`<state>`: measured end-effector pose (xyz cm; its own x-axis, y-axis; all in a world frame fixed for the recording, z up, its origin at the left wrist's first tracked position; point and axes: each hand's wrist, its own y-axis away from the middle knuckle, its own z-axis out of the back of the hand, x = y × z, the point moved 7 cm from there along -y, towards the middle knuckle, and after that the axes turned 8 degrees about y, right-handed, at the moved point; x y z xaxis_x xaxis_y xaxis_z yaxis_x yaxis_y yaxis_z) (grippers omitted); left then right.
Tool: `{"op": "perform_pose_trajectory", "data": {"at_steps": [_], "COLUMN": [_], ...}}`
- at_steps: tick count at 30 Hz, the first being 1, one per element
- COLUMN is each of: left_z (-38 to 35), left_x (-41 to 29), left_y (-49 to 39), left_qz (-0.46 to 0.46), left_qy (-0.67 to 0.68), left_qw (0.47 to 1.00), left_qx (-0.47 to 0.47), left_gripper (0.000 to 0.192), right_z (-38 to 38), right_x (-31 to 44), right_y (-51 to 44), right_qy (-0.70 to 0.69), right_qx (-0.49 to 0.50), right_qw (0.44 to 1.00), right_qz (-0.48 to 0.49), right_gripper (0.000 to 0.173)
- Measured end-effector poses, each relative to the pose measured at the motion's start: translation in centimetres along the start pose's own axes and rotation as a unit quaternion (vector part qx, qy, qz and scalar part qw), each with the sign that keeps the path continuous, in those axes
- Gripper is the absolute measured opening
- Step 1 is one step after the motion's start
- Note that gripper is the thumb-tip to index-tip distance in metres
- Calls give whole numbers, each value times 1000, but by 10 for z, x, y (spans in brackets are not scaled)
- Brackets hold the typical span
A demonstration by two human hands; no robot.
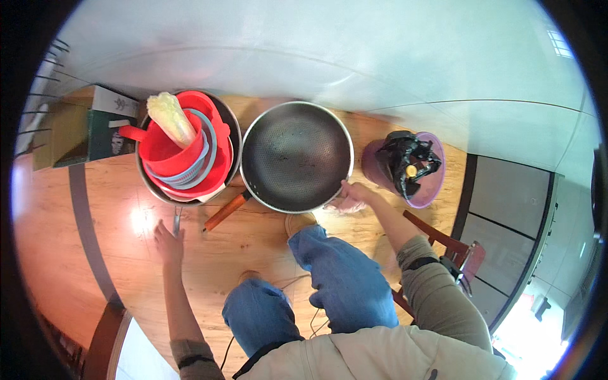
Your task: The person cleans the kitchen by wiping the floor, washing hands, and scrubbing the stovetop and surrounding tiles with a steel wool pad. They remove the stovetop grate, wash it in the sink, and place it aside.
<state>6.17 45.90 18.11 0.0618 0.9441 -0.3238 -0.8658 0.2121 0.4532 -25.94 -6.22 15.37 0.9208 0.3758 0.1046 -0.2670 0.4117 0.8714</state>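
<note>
A wide black wok (299,156) with a dimpled inner surface and a wooden handle (227,213) rests on the floor before me. My right hand (356,194) has its fingers at the wok's right front rim. A pale crumpled thing (350,205), perhaps cloth or paper, shows beneath that hand. To the left, a large metal pan (232,114) holds red plastic basins (221,137), grey strainers (212,130), a red handled scoop or colander (166,154) and a napa cabbage (168,116). My left hand (169,242) is beside that pan's metal handle (177,221), fingers apart; whether they touch is unclear.
Right of the wok stands a purple bin (375,159) with a black plastic bag (399,147). A cardboard box (111,130) is at the far left, against the pale wall (308,61). A wooden chair (441,237) stands at my right, and thin cables (318,323) cross the floor.
</note>
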Motion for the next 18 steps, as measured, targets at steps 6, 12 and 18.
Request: {"op": "perform_pose_trajectory", "data": {"at_steps": [6, 12, 18], "left_z": [38, 123, 198], "left_x": [-36, -33, -91], "left_y": [223, 370, 474], "left_qz": [23, 90, -51], "left_qy": [200, 227, 202], "left_qw": [957, 955, 924], "left_qx": [211, 166, 321], "left_gripper": [52, 42, 45], "right_z": [-3, -15, -80], "right_x": [11, -77, -171], "right_y": [174, 414, 580], "right_qy": [253, 41, 84], "right_qx": [17, -59, -61], "right_qw": [964, 994, 992], "right_qz": [74, -83, -71], "right_gripper": [47, 53, 41]}}
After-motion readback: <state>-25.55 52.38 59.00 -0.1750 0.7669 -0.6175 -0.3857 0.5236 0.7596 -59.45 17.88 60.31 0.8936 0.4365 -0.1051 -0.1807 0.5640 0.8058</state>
